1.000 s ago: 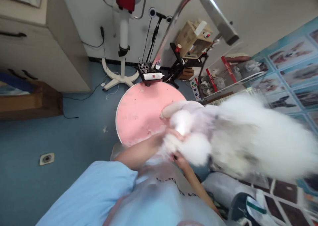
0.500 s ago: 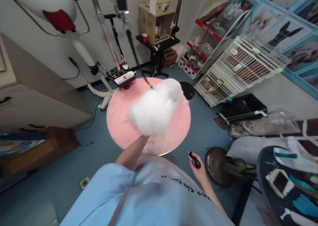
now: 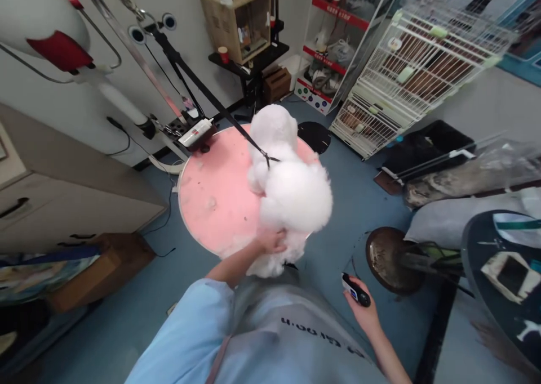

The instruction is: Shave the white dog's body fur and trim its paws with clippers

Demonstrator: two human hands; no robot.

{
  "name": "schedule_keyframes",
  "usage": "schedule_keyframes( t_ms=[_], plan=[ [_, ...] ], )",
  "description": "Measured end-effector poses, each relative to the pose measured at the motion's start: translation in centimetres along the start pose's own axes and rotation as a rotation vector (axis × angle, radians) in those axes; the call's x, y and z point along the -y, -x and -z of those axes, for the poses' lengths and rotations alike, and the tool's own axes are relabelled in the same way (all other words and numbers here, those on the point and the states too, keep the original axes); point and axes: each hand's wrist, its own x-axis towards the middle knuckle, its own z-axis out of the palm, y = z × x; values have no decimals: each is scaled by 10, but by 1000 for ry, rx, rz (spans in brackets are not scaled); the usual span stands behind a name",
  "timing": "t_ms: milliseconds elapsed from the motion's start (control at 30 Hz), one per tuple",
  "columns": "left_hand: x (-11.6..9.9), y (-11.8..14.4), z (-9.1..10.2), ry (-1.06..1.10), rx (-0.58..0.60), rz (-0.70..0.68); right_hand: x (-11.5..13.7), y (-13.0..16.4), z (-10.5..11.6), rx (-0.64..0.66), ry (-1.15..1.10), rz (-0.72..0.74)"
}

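Nearest the camera, the right hand (image 3: pixel 364 312) is curling its fingers around a small black-and-white handheld clipper (image 3: pixel 355 290), holding it out over the blue floor (image 3: pixel 346 215), well apart from the desk. A little farther on, the left hand (image 3: pixel 271 241) is pressing into the rear fur of a fluffy white dog (image 3: pixel 291 192), fingers partly sunk in the coat. The dog is standing on the near right part of the round pink desk (image 3: pixel 215 187), facing away, with a black leash (image 3: pixel 220 105) running from its neck up to a metal arm. At the desk's far edge a white-and-red tool (image 3: pixel 195 133) is lying. Beyond, a white wire cage (image 3: pixel 406 74) is standing against the wall.
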Motion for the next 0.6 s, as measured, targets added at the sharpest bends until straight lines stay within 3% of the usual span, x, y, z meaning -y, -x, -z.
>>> schedule_keyframes(
  t_ms=[100,200,267,333,400,467,533,600],
  plan=[
    [5,50,-2,-55,93,-94,6,13,-15,47,-5,1],
    [13,135,12,-145,115,-43,14,22,-32,123,-19,20],
    [24,190,36,-222,23,134,19,27,-44,156,-11,45],
    [43,222,73,-338,-128,436,24,32,-55,159,0,75],
    [72,223,120,-430,-297,697,28,37,-64,157,19,97],
    [109,199,166,-468,-423,830,29,43,-67,158,48,108],
    [147,163,205,-478,-542,927,26,50,-66,141,77,111],
    [180,131,229,-446,-541,936,18,58,-60,98,100,107]
  ],
)
